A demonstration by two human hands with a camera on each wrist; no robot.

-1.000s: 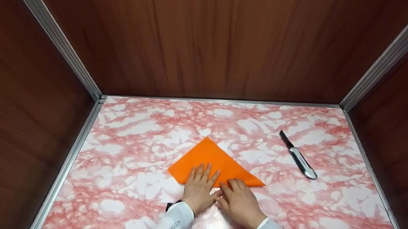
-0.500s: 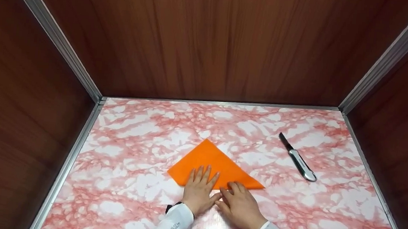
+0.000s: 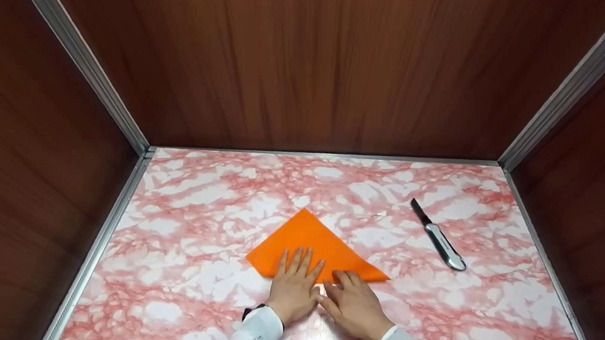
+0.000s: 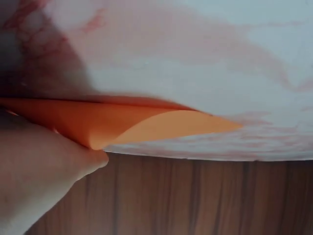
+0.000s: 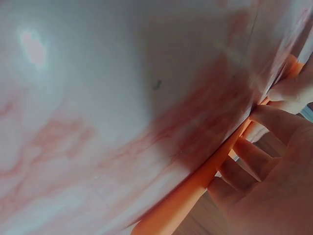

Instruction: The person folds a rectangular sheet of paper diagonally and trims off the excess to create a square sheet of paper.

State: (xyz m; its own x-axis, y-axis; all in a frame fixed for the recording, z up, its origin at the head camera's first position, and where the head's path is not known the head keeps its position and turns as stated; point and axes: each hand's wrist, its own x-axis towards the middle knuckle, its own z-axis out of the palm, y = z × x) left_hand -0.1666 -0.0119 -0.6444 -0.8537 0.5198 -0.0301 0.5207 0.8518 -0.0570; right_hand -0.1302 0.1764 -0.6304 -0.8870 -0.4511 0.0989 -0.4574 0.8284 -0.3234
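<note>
My left hand (image 3: pixel 293 292), spread flat, should anchor the folded, roughly triangular orange sheet (image 3: pixel 302 234) while my right hand (image 3: pixel 354 307), fingers relaxed, presses its near edge evenly.

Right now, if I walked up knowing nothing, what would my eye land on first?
Most likely the bright orange sheet, near the middle of the red-and-white marbled table, with the left hand spread on it and the right hand touching its near edge. Next, probably, the knife lying off to the right, its dark blade pointing toward the brown back wall.
</note>
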